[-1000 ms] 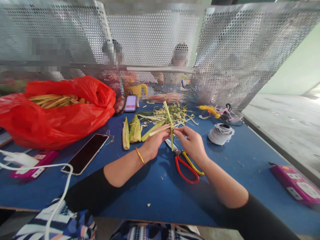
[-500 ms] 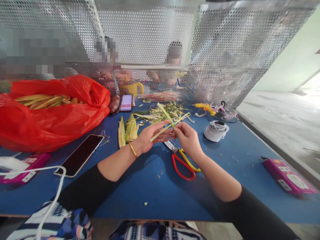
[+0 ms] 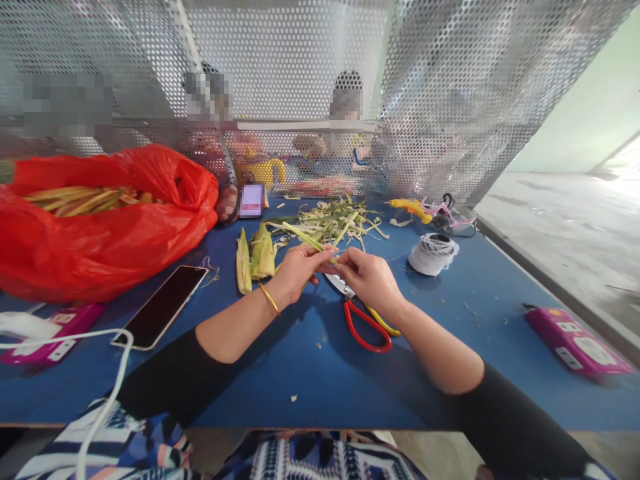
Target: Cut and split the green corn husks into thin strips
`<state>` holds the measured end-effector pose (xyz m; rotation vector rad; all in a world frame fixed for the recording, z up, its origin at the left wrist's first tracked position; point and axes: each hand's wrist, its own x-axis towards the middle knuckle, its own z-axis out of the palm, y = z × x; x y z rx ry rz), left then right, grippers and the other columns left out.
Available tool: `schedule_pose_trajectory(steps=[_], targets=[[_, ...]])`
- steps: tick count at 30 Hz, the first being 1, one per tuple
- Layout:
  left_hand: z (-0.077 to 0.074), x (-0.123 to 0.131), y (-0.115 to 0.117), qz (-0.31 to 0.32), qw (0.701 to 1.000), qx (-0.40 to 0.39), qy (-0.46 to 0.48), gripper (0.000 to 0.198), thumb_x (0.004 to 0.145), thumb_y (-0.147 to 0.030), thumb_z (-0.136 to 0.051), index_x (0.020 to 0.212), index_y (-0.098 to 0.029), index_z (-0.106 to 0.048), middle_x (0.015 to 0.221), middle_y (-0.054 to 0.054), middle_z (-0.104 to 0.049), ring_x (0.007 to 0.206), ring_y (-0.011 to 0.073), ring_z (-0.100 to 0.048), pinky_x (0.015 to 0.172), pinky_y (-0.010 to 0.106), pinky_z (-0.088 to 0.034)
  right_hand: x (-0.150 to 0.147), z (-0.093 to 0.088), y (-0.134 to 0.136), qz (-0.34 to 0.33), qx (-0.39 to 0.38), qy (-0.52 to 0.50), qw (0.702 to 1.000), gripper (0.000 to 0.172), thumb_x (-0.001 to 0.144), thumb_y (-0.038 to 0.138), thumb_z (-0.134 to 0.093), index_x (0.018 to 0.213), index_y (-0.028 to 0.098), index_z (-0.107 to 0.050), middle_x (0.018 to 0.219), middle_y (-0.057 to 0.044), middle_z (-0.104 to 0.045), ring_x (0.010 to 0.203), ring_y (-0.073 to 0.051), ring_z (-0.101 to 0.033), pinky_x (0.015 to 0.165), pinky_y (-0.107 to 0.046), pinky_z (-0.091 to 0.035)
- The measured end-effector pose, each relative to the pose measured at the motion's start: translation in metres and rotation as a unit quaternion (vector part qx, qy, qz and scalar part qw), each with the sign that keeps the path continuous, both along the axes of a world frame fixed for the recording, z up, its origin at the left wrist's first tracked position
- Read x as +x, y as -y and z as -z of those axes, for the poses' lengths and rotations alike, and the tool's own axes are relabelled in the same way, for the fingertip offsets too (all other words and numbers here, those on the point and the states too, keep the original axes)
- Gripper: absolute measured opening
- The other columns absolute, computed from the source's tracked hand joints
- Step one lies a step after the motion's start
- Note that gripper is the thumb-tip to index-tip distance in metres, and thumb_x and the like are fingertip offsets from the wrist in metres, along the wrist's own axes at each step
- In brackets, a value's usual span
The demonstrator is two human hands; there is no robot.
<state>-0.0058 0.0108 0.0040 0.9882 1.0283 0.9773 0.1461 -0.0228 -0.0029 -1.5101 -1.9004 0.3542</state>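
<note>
Above the middle of the blue table, my left hand (image 3: 303, 268) pinches pale green husk strips (image 3: 306, 237) between thumb and fingers. My right hand (image 3: 373, 280) meets it from the right, its fingertips closed on the lower end of the same strips. The strips point away from me and spread apart at the far end; where they join is partly hidden by my fingers. Under my right hand lie scissors (image 3: 367, 332) with one red and one yellow handle, their blades partly covered. Behind my hands is a heap of shredded husk (image 3: 333, 220). Two larger husk pieces (image 3: 263, 252) rest left of my left hand.
A red plastic bag (image 3: 105, 257) of husks fills the left. Near it lie a phone (image 3: 163, 307), a white cable (image 3: 120, 377) and a purple box (image 3: 55, 343). On the right are a white thread spool (image 3: 433, 255), glasses (image 3: 460, 219) and another purple box (image 3: 577, 341). A perforated metal screen (image 3: 300, 67) stands behind.
My left hand has gone from flat, stretched fingers to a pinch. The crossed strips have turned and now point away from me, to the far left. The right hand remains near its place.
</note>
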Motion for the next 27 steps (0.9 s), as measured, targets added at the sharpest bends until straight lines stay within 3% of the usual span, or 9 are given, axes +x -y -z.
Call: schedule_pose_trajectory(steps=[3,6,9,11,14,17,20,24,27], targets=[[0.000,-0.002,-0.001,-0.016,0.999,0.017,-0.034,0.009,0.074,-0.022,-0.077,0.076,-0.013,-0.074,0.078,0.007,-0.076,0.053,0.0120,-0.066,0.036,0.017,-0.029,0.003,-0.003,0.000,0.047,0.088,0.021,0.995,0.023,0.089,0.036,-0.054,0.074,0.022,-0.064,0.066,-0.001,-0.064,0.058,-0.015,-0.053,0.058,-0.027,-0.034],[0.000,-0.001,0.004,0.032,0.995,0.038,-0.088,0.011,0.075,-0.020,-0.074,0.066,-0.013,-0.073,0.074,0.008,-0.075,0.046,0.0116,-0.062,0.034,0.019,-0.030,0.003,-0.006,0.001,0.064,0.165,0.003,0.984,0.020,0.088,0.035,-0.057,0.089,0.020,-0.070,0.079,-0.005,-0.066,0.068,-0.017,-0.058,0.065,-0.028,-0.039],[0.002,0.004,0.012,0.098,0.986,0.060,-0.124,0.013,0.073,-0.014,-0.073,0.060,-0.014,-0.071,0.058,0.004,-0.068,0.040,0.0121,-0.059,0.034,0.019,-0.030,0.000,-0.007,0.004,0.016,0.136,-0.014,0.990,0.018,0.084,0.034,-0.064,0.093,0.020,-0.070,0.071,0.000,-0.062,0.063,-0.014,-0.055,0.062,-0.026,-0.038],[0.003,0.007,0.017,0.117,0.978,0.081,-0.152,0.019,0.073,-0.007,-0.067,0.056,-0.014,-0.068,0.048,0.002,-0.062,0.037,0.0115,-0.056,0.033,0.019,-0.030,-0.004,-0.006,0.006,-0.008,0.099,-0.021,0.995,0.013,0.081,0.034,-0.067,0.081,0.021,-0.067,0.064,0.003,-0.056,0.060,-0.013,-0.051,0.059,-0.025,-0.035],[0.005,0.009,0.021,0.143,0.970,0.093,-0.172,0.022,0.075,-0.005,-0.062,0.056,-0.015,-0.068,0.046,0.000,-0.060,0.038,0.0114,-0.057,0.033,0.018,-0.032,-0.008,-0.005,0.007,-0.012,0.059,-0.069,0.996,0.023,0.081,0.030,-0.062,0.062,0.021,-0.053,0.056,0.005,-0.048,0.056,-0.011,-0.044,0.054,-0.025,-0.030],[0.005,0.009,0.022,0.169,0.969,0.086,-0.162,0.017,0.077,-0.012,-0.067,0.060,-0.015,-0.071,0.053,0.001,-0.064,0.040,0.0106,-0.058,0.034,0.017,-0.033,-0.008,-0.007,0.005,0.013,0.058,-0.180,0.982,0.027,0.084,0.030,-0.056,0.060,0.022,-0.045,0.052,0.006,-0.041,0.052,-0.010,-0.037,0.052,-0.025,-0.029],[0.004,0.009,0.021,0.173,0.972,0.058,-0.151,0.017,0.074,-0.021,-0.075,0.059,-0.014,-0.070,0.055,0.003,-0.065,0.040,0.0105,-0.058,0.034,0.017,-0.034,-0.005,-0.013,0.005,0.035,0.095,-0.252,0.962,0.024,0.085,0.035,-0.054,0.066,0.023,-0.047,0.054,0.007,-0.043,0.052,-0.010,-0.039,0.052,-0.025,-0.033],[0.002,0.007,0.017,0.136,0.988,0.002,-0.070,0.025,0.075,-0.036,-0.077,0.064,-0.014,-0.070,0.068,0.008,-0.073,0.044,0.0111,-0.061,0.037,0.018,-0.037,-0.003,-0.021,0.011,0.040,0.132,-0.227,0.964,0.017,0.087,0.036,-0.054,0.076,0.023,-0.054,0.061,0.004,-0.057,0.057,-0.012,-0.053,0.060,-0.027,-0.043],[0.000,0.005,0.012,0.097,0.995,-0.036,-0.004,0.022,0.080,-0.035,-0.072,0.072,-0.014,-0.071,0.072,0.009,-0.075,0.048,0.0118,-0.063,0.041,0.018,-0.041,-0.004,-0.018,0.015,0.028,0.173,-0.148,0.973,0.015,0.089,0.032,-0.052,0.079,0.023,-0.059,0.069,0.001,-0.066,0.065,-0.014,-0.061,0.067,-0.028,-0.047]])
